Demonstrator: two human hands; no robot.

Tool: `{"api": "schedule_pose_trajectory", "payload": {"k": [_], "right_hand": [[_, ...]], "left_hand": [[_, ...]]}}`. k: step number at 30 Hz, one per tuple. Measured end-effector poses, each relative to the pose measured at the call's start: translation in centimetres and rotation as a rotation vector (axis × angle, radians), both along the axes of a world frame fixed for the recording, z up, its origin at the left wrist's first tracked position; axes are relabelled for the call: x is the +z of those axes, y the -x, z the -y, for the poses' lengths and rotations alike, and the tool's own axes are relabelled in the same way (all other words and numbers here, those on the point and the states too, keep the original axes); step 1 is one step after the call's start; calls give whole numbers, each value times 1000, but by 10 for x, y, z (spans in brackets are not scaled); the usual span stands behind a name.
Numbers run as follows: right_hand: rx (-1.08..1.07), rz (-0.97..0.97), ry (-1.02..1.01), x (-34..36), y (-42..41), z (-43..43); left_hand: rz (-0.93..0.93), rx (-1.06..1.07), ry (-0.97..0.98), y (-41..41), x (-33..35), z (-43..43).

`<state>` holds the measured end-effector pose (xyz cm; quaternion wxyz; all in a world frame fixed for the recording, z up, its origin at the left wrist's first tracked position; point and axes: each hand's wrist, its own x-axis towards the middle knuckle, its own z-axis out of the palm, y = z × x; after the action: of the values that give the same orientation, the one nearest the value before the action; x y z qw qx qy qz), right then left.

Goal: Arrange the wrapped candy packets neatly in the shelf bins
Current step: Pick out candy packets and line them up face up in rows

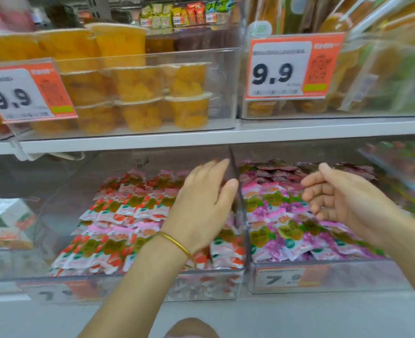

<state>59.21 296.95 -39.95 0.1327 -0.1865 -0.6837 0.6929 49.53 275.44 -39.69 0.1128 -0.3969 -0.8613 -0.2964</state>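
1. While both hands hang over the lower shelf, neither seems to hold a packet. The left hand [201,198], with a gold bangle [174,242] at the wrist, has its fingers stretched out and loosely spread above the back of the left bin [104,289], close to the clear wall between the two bins. The right hand [340,196] is over the right bin [348,279] with its fingers loosely curled, and I can see nothing inside them.
2. The red-and-white strawberry candy packets [118,215] fill the left bin in overlapping rows, fairly tidy. The pink-and-purple candy packets [282,215] fill the right bin and lie more jumbled, with a darker heap at the back.
3. These look like small, puffy pillow wraps: light, soft and easily dented, with glossy film that will likely slide under a fingertip or off a neighbouring packet.
4. I would pinch a single packet at a crimped end seal or across its short sides, not squeeze the middle. For straightening a whole row, flat fingers pushing from the side should serve better than lifting.
5. The risk, as I judge it, is that nudging one packet sets the slippery ones beside it shifting, or sends some over the low front wall by the 7.9 price tag [282,279].
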Motion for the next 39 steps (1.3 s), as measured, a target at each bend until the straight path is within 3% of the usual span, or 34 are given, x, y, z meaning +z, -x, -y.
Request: {"api": "schedule_pose_trajectory", "payload": {"k": [3,8,12,16,20,24,29,34,39], "right_hand": [[-115,-20,-36,5,-19,-32],[-403,126,-422,-2,-59,-92],[-371,293,-705,-23,-64,-121],[-268,513,-1165,-35,-54,-130],[-187,743,-1347,-48,-43,-118],[-278,731,-1291,-53,-35,-119],[-189,814,-1259,-54,-32,-116],[-117,778,-1047,-50,-35,-113],[-232,698,-941,-48,-39,-119]], "left_hand": [[-35,-211,-90,-36,10,-44],[-18,-362,44,-62,-12,-117],[-36,-304,135,-56,-26,-155],[6,-257,98,-45,-36,-166],[77,-262,54,-43,-40,-169],[88,-269,16,-44,-38,-171],[99,-288,34,-48,-42,-170],[98,-295,26,-50,-42,-166],[130,-306,32,-51,-42,-167]]}}
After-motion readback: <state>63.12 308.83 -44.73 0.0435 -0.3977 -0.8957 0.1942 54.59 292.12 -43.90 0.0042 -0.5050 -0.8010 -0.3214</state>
